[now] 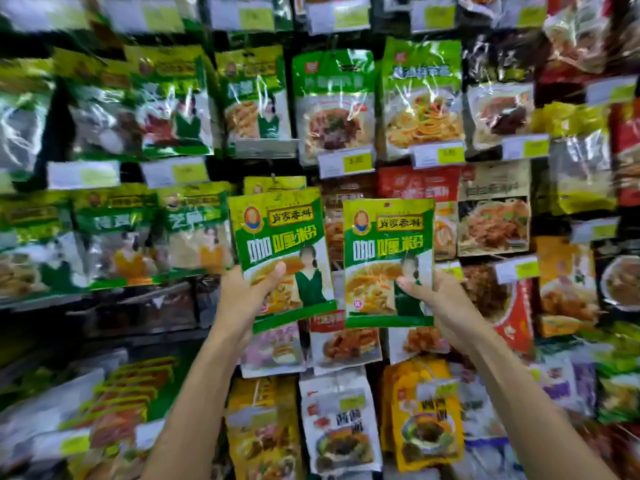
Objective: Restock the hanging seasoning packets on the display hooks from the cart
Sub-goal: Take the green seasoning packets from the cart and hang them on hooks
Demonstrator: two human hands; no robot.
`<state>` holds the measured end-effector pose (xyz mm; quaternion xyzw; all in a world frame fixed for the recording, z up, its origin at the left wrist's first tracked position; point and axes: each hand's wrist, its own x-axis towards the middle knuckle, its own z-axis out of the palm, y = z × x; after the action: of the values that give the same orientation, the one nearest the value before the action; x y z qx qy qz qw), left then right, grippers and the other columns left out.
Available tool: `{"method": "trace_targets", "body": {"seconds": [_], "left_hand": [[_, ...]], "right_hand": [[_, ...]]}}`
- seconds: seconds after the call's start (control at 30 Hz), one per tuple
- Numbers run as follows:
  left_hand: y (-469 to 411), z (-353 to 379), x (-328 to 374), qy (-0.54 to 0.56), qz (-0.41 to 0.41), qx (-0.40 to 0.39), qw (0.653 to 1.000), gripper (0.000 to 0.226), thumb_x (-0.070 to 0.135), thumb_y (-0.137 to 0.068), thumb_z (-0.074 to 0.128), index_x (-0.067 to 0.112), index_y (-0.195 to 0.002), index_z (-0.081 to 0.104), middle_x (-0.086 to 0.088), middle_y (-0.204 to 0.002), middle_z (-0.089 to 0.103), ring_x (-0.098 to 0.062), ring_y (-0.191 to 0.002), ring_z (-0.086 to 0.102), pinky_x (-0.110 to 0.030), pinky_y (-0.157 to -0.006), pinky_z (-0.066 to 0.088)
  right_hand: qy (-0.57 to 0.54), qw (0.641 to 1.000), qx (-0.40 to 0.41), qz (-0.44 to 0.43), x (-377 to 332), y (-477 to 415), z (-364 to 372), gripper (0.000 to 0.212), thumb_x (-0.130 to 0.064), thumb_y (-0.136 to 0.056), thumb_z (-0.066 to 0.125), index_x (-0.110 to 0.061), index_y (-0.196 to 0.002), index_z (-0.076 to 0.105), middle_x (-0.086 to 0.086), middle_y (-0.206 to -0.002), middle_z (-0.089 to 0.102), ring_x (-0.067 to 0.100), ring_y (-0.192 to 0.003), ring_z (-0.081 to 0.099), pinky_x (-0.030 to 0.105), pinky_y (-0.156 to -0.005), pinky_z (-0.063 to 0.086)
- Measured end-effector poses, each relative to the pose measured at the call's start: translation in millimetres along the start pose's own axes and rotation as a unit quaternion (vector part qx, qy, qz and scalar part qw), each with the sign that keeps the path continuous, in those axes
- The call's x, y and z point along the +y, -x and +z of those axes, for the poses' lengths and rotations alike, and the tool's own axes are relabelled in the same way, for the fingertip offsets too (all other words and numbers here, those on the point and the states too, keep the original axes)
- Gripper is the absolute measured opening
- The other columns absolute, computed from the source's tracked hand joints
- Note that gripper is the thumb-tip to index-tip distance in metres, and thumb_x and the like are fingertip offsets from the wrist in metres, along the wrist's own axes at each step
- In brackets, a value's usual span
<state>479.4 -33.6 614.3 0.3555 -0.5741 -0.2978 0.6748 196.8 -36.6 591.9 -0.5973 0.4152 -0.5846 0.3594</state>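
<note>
Many shiny food packets hang in rows all over the display rack (62, 109). Two green packets are held up side by side in front of its middle, not touching. The left grip (249, 292) pinches the left packet (284, 244) low down, thumb on the front. The right grip (440, 299) pinches the right packet (388, 251) the same way. A small price tag (346, 163) hangs above them.

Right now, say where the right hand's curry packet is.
Head view, right of centre: curry packet gripped low by the right hand, beside the left hand's matching packet.
</note>
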Motion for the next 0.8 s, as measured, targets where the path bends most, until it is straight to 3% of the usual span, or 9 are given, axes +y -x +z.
{"method": "trace_targets", "body": {"seconds": [0.07,0.1,0.2,0.23,0.3,0.47,0.53,0.63,0.8], "left_hand": [[-9,-30,9,-0.027,0.012,0.038,0.999,0.039,0.019,-0.080,0.073,0.019,-0.117,0.063,0.005,-0.101,0.071,-0.019,-0.097,0.065,-0.038,-0.075,0.057],[-14,-43,12,-0.037,0.020,0.051,0.998,0.040,0.020,-0.080,0.073,0.017,-0.119,0.063,0.005,-0.096,0.071,-0.020,-0.095,0.060,-0.040,-0.071,0.056],[-30,-76,16,-0.067,0.029,0.069,0.995,0.039,0.022,-0.081,0.072,0.015,-0.118,0.063,-0.007,-0.075,0.070,-0.026,-0.066,0.059,-0.018,-0.044,0.045],[-36,-84,16,-0.071,0.027,0.076,0.994,0.038,0.021,-0.081,0.072,0.012,-0.118,0.063,-0.008,-0.066,0.066,-0.017,-0.048,0.057,-0.016,-0.041,0.038],[-50,-98,14,-0.073,0.022,0.091,0.993,0.037,0.019,-0.081,0.071,0.010,-0.116,0.064,0.008,-0.062,0.064,0.000,-0.040,0.045,-0.015,-0.040,0.035],[-76,-118,11,-0.068,0.017,0.093,0.993,0.028,0.019,-0.082,0.071,0.012,-0.109,0.067,0.008,-0.071,0.069,-0.011,-0.055,0.049,-0.017,-0.048,0.040],[-84,-122,11,-0.069,0.012,0.093,0.993,0.027,0.019,-0.082,0.072,0.012,-0.108,0.067,0.003,-0.081,0.070,-0.010,-0.060,0.055,-0.024,-0.059,0.043],[-94,-125,9,-0.070,0.007,0.088,0.994,0.029,0.020,-0.081,0.072,0.010,-0.108,0.066,0.003,-0.083,0.068,-0.005,-0.061,0.057,-0.022,-0.057,0.045],[-100,-124,6,-0.045,0.008,0.085,0.995,0.020,0.020,-0.078,0.074,0.022,-0.096,0.065,0.002,-0.095,0.072,-0.016,-0.088,0.067,-0.028,-0.074,0.052]], "right_hand": [[-0.017,0.999,-0.044,-0.018,-8,-15,36,0.018,-0.033,-0.081,0.070,-0.021,-0.091,0.061,-0.028,-0.084,0.069,-0.012,-0.085,0.063,0.016,-0.073,0.048],[-0.021,0.998,-0.057,-0.025,-10,-22,52,0.010,-0.029,-0.084,0.069,-0.025,-0.087,0.060,-0.026,-0.078,0.069,-0.014,-0.078,0.062,0.017,-0.070,0.047],[-0.028,0.996,-0.073,-0.032,-16,-43,94,0.005,-0.026,-0.086,0.068,-0.022,-0.089,0.065,-0.010,-0.092,0.072,0.001,-0.090,0.066,0.025,-0.078,0.047],[-0.034,0.996,-0.078,-0.031,-19,-50,105,0.010,-0.025,-0.087,0.067,-0.020,-0.095,0.065,-0.004,-0.099,0.071,0.008,-0.095,0.066,0.028,-0.082,0.048],[-0.037,0.995,-0.086,-0.025,-25,-63,124,0.017,-0.023,-0.087,0.067,-0.017,-0.103,0.065,0.001,-0.106,0.069,0.013,-0.099,0.065,0.035,-0.090,0.048],[-0.026,0.996,-0.082,-0.023,-35,-97,153,0.019,-0.021,-0.088,0.066,-0.006,-0.099,0.064,0.014,-0.105,0.069,0.021,-0.097,0.066,0.041,-0.091,0.049],[-0.037,0.996,-0.083,-0.025,-39,-107,160,0.011,-0.018,-0.089,0.066,-0.008,-0.096,0.064,0.012,-0.102,0.069,0.020,-0.098,0.065,0.037,-0.087,0.048],[-0.067,0.995,-0.076,-0.011,-42,-117,166,0.013,-0.015,-0.089,0.065,-0.009,-0.100,0.063,0.010,-0.107,0.068,0.023,-0.105,0.061,0.039,-0.095,0.042],[-0.084,0.993,-0.088,0.000,-39,-124,166,0.015,-0.012,-0.089,0.065,-0.010,-0.103,0.063,0.004,-0.103,0.068,0.011,-0.095,0.062,0.032,-0.093,0.040]]}}
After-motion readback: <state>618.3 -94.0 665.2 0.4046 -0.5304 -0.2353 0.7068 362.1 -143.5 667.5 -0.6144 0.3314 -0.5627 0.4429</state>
